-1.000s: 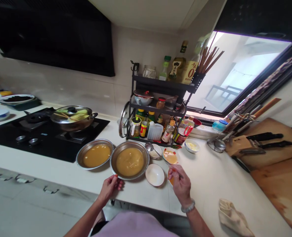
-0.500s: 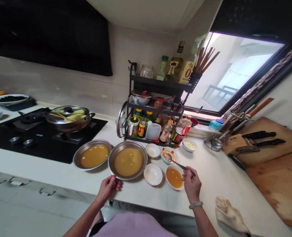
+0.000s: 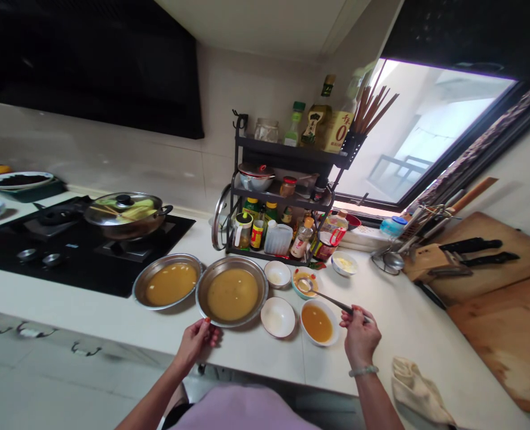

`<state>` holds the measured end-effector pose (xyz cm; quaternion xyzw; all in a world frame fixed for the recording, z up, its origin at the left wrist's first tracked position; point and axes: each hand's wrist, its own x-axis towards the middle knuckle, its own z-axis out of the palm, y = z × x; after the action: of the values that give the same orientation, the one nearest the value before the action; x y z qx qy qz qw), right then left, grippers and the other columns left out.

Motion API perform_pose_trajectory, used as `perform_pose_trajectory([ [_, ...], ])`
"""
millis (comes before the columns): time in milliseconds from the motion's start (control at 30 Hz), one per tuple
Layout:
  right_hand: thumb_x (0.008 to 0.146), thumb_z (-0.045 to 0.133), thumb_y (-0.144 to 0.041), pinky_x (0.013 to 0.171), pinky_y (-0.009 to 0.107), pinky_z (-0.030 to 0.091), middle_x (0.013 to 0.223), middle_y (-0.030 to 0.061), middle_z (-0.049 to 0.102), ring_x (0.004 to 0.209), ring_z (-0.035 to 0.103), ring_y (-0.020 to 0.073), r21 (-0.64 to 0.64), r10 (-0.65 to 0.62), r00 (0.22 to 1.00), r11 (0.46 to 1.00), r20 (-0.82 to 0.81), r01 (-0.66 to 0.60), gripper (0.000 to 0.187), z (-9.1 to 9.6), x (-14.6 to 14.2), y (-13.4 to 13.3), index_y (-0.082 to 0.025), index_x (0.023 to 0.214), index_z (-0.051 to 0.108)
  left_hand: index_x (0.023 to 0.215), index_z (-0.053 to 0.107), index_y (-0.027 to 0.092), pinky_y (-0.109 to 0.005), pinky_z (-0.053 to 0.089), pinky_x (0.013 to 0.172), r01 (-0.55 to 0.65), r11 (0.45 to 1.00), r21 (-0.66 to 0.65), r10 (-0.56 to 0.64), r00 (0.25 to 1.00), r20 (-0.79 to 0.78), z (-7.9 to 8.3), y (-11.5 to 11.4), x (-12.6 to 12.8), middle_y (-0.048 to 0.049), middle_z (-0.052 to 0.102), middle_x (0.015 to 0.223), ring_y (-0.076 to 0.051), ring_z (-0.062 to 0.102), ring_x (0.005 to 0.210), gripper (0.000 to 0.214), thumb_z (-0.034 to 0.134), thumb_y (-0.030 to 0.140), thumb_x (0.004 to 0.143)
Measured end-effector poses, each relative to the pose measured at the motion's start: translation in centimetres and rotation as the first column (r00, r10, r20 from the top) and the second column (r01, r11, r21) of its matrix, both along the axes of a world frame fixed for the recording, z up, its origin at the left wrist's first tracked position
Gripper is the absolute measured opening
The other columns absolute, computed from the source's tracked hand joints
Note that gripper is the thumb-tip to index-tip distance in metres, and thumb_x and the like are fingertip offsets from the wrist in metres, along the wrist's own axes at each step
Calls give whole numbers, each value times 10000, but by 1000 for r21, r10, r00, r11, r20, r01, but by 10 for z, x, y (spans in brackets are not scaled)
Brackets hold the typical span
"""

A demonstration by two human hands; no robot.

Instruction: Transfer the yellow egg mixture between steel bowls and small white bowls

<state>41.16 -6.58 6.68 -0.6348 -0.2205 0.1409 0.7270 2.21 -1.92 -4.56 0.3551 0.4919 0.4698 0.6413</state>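
My right hand (image 3: 362, 335) is closed round the handle of a metal spoon (image 3: 334, 302). The spoon's head rests in a small patterned bowl (image 3: 297, 292) with orange residue. Just left of that hand, a white bowl (image 3: 335, 334) holds orange-brown liquid. My left hand (image 3: 201, 339) grips the near rim of a round metal bowl (image 3: 263, 297), its thumb on the edge; yellowish-brown liquid fills the bowl. To its left stands a second metal bowl (image 3: 138, 291) of similar liquid. Two small white bowls, one nearer (image 3: 278, 316) and one farther (image 3: 278, 273), sit between.
A black rack (image 3: 287, 149) of bottles and jars stands behind the bowls. At left, a lidded pan (image 3: 125, 224) sits on the black hob (image 3: 89, 263). Rightward are a small bowl (image 3: 344, 264), a cloth (image 3: 417, 388), a knife block (image 3: 419, 263) and cutting boards (image 3: 502, 334).
My right hand has moved right and slightly down, drawing the spoon's handle with it, while the spoon's head stays over the patterned bowl. My left hand has hardly moved.
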Motion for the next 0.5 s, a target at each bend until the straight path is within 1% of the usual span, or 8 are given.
perform_pose_trajectory([
  [133,731,663,-430,358,218,452,484,-25,611,367,537,120,25,-2,1000,1000,-20,2,302,6,-2,1,-150,812,584,678,633,134,-266,479,512,-2,1000,-1,2,1000,-11,4,-1,1,-58,676,609,-145,584,509,535,685,663,626],
  [233,737,663,-419,362,224,452,491,-23,614,367,533,120,33,24,999,999,-34,-23,292,14,-9,1,-151,818,584,680,630,137,-260,479,511,-1,1000,0,1,1000,5,7,-2,2,-54,678,608,-142,587,515,522,689,653,635],
  [400,747,668,-426,376,204,438,504,-23,621,374,523,105,48,102,993,994,-62,-99,300,23,-25,4,-150,837,588,671,626,136,-256,482,501,-1,1000,-6,1,999,48,5,-1,2,-49,682,596,-138,587,507,507,709,635,631],
  [500,744,676,-451,378,209,436,517,-19,624,390,536,114,57,159,984,986,-78,-155,330,26,-39,7,-153,850,584,669,623,136,-252,480,494,-8,1000,-2,9,998,60,3,0,1,-47,681,592,-136,589,502,501,716,627,631],
])
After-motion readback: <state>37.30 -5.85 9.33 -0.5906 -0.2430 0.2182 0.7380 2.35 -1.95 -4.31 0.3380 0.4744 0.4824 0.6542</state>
